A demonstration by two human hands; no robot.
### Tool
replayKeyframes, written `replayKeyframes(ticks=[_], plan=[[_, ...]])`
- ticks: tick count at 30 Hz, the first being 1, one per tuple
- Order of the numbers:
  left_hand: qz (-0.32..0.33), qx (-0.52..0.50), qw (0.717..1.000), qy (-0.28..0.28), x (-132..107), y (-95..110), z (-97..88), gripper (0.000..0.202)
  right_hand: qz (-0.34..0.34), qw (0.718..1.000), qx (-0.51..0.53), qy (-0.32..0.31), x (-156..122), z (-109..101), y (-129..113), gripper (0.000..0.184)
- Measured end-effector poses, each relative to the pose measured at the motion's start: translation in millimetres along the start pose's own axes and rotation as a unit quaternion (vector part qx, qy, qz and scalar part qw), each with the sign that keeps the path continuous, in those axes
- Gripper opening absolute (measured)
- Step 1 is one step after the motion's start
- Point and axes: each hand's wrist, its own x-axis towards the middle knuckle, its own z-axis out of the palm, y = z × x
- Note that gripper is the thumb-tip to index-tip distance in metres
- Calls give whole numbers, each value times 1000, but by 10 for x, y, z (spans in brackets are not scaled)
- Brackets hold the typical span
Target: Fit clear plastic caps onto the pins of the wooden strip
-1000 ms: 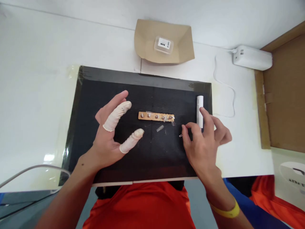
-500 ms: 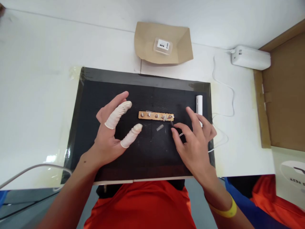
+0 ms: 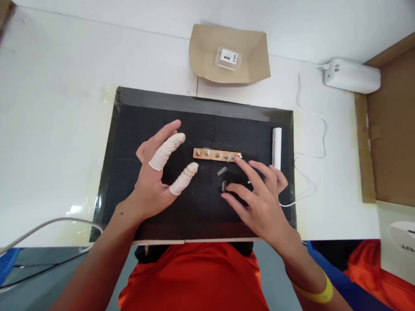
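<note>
A small wooden strip (image 3: pixel 216 154) with several metal screws lies in the middle of a black mat (image 3: pixel 129 142). My left hand (image 3: pixel 158 172) hovers to its left, fingers apart, with white finger cots on the thumb and index finger; it holds nothing. My right hand (image 3: pixel 256 194) reaches over the mat with spread fingers. Its index fingertip touches the strip's right end and its thumb tip lies by a small dark piece (image 3: pixel 223 185). A short clear tube piece (image 3: pixel 221 171) lies just below the strip.
A white cylinder (image 3: pixel 276 147) lies at the mat's right edge, a thin white cable (image 3: pixel 311 129) running to a white box (image 3: pixel 352 76). A brown paper tray (image 3: pixel 230 54) holds a small clear case. Cardboard (image 3: pixel 389 129) lies at the right. A grey cable (image 3: pixel 39 229) crosses the near left.
My right hand moved left from the white cylinder to the wooden strip and spread its fingers. My left hand barely moved.
</note>
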Motion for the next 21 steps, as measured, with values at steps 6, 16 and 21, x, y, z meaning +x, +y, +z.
replayKeyframes(ticks=[6,16,21], plan=[[16,31,999,3,9,5,9,61,10,1000,11,3,-35,56,-96,11],[34,29,999,14,14,6,6,61,-10,1000,26,1,-78,110,-229,5],[38,41,998,18,15,3,16,59,-17,999,31,19,-16,55,-177,6]])
